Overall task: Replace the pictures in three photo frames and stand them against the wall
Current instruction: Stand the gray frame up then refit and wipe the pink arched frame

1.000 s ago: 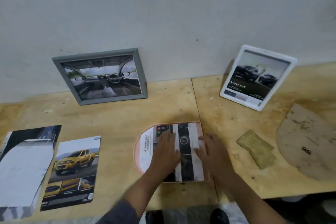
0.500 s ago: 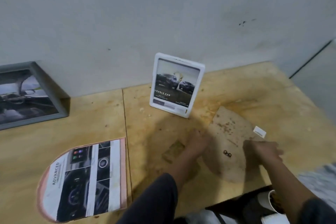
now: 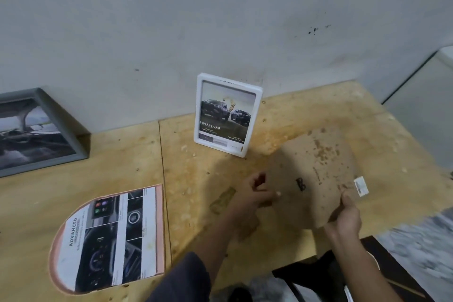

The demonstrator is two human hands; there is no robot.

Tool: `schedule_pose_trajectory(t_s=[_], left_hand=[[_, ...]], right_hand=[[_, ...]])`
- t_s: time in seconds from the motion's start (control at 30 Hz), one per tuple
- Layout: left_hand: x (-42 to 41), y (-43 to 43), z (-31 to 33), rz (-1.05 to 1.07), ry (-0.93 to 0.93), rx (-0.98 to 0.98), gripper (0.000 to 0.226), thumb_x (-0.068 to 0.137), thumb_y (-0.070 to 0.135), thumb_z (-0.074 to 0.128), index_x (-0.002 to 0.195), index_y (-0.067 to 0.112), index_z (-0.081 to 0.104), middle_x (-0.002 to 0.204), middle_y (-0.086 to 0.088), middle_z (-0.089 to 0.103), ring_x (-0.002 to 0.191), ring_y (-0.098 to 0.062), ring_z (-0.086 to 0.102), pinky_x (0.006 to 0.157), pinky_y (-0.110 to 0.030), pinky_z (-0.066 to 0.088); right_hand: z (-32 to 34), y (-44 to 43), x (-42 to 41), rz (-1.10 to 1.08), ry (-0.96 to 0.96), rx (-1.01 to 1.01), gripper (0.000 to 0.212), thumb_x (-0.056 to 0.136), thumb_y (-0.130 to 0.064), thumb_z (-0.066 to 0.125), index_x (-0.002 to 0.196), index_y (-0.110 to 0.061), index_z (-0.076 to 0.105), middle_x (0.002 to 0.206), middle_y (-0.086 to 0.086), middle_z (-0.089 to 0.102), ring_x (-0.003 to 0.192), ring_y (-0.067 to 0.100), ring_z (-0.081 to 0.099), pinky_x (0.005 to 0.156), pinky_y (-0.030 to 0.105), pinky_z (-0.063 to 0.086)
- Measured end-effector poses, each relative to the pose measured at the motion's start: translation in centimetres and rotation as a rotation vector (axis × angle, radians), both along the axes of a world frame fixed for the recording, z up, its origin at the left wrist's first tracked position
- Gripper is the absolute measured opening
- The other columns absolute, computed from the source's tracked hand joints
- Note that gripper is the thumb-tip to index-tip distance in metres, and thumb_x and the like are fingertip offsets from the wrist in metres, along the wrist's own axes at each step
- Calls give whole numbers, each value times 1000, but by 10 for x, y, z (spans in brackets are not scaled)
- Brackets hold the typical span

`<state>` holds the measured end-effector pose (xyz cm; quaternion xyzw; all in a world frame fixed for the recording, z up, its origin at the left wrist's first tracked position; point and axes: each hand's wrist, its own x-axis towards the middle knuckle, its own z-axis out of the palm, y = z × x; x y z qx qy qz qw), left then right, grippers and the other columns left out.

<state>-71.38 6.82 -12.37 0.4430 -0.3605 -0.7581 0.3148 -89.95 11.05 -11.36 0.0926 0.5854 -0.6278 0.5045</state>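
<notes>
A brown arch-shaped backing board with a small metal hook is lifted and tilted above the table. My right hand grips its near edge, thumb on top. My left hand pinches its left edge. On the table to the left lies the pink arch-shaped frame, face down, with a car-interior picture marked "ADVANCED" laid on it. A white frame with a "DOUBLE CAB" picture leans on the wall. Leaning at the far left, partly cut off, is a grey frame with a car-interior picture.
The plywood table ends at its right edge near a grey floor. A small brown stand piece lies by my left wrist. A dark object sits below the table's front edge.
Both hands left the pink frame and moved right to the backing board. They took hold of it and raised it off the table. My view turned right.
</notes>
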Motion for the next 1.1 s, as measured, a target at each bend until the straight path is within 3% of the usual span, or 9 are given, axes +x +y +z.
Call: schedule_pose_trajectory(t_s=[0.07, 0.17, 0.23, 0.37, 0.57, 0.73, 0.87, 0.97, 1.1], left_hand=[[37, 18, 4, 75, 25, 27, 45, 77, 7, 70, 118, 19, 57, 114, -3, 66, 104, -23, 64, 84, -39, 56], [116, 39, 8, 203, -26, 13, 58, 64, 21, 76, 118, 17, 56, 111, -5, 68, 102, -28, 65, 76, -37, 56], [174, 54, 10, 292, -55, 3, 56, 63, 18, 79, 113, 14, 52, 105, -9, 70, 98, -29, 66, 72, -38, 56], [272, 87, 4, 606, -250, 7, 34, 72, 10, 75, 99, 11, 55, 93, -14, 70, 84, -27, 67, 67, -34, 53], [366, 126, -17, 792, -646, 22, 23, 80, 9, 69, 103, 6, 65, 95, -11, 65, 84, -21, 59, 70, -25, 46], [382, 139, -25, 714, -867, -117, 16, 91, 8, 49, 94, 18, 63, 86, -2, 62, 78, -17, 55, 59, -22, 40], [384, 136, -34, 691, -1008, -132, 24, 93, 12, 50, 113, 3, 59, 110, -16, 61, 99, -27, 54, 84, -29, 41], [387, 136, -40, 606, -1066, -178, 32, 91, 16, 56, 120, 4, 56, 119, -14, 60, 111, -31, 54, 97, -36, 42], [392, 145, -42, 518, -980, -161, 42, 91, 16, 56, 131, 5, 47, 130, -13, 54, 119, -28, 50, 100, -32, 39]], right_hand=[[8, 11, 26, 111, -85, -124, 18, 94, -21, 47, 105, -14, 60, 108, 6, 65, 95, 21, 62, 89, 37, 50], [8, 18, 60, 339, -112, -214, 23, 88, -4, 49, 107, -9, 61, 87, 3, 70, 69, 9, 69, 58, 18, 56], [7, 20, 89, 543, -79, -219, 25, 82, 1, 54, 106, -8, 59, 82, 5, 72, 67, 15, 70, 52, 22, 55], [5, 23, 164, 975, 72, -96, 76, 39, -21, 93, 107, -10, 62, 91, 12, 71, 75, 27, 70, 53, 32, 57], [3, 44, 264, 1405, 45, 157, 12, 81, -8, 66, 88, 1, 63, 60, 12, 67, 42, 15, 60, 38, 19, 46], [3, 58, 297, 1515, 124, 389, 26, 89, -29, 56, 79, -5, 59, 47, 4, 57, 33, 9, 47, 32, 16, 32], [0, 59, 315, 1608, 361, 534, 47, 88, -54, 48, 70, -11, 53, 39, -2, 49, 27, 6, 33, 31, 15, 22], [-5, 62, 317, 1693, 629, 577, 57, 89, -62, 39, 84, -9, 57, 42, -1, 59, 29, 8, 38, 36, 17, 29], [-6, 67, 311, 1788, 1397, 510, 56, 85, -72, 29, 88, -25, 59, 72, -4, 67, 64, 13, 60, 63, 28, 46]])
